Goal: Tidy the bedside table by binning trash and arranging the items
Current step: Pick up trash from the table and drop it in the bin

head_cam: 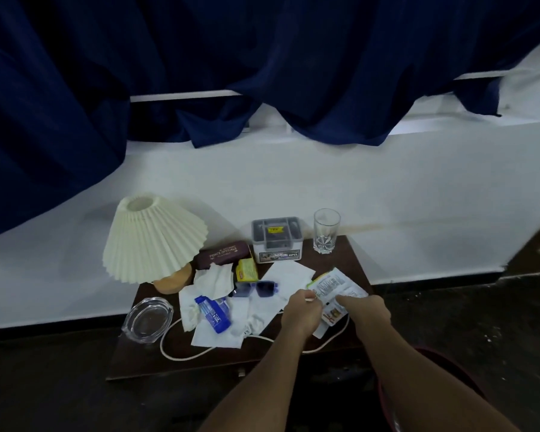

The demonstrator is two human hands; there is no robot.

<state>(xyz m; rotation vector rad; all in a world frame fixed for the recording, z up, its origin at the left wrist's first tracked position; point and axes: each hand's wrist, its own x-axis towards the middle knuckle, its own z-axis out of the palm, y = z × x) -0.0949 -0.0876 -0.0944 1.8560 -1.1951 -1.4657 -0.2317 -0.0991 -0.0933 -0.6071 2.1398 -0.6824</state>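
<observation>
- The paper wrapper [334, 286] looks thin and very light. It can be bent and crushed with ease, and it may crackle.
- It is not breakable, so a firm squeeze can be used.
- It is likely best held at its near edge, where it sticks out over the cord, or scrunched into a ball.
- The wrapper is found at the right front of the table [175, 360], near the sunglasses [256, 289] and well in front of the glass [326, 230].
- The wrapper's near left corner is pinched by the left hand [301, 311], with the fingers curled.
- The right hand [368, 311] is laid on the wrapper's near right part. Its fingers are curled, but whether the paper is gripped cannot be told.
- Most of the wrapper is seen beyond both hands, on the far side of the knuckles.
- A red-rimmed bin [459, 364] seems to be placed low on the right, under the right arm.
</observation>
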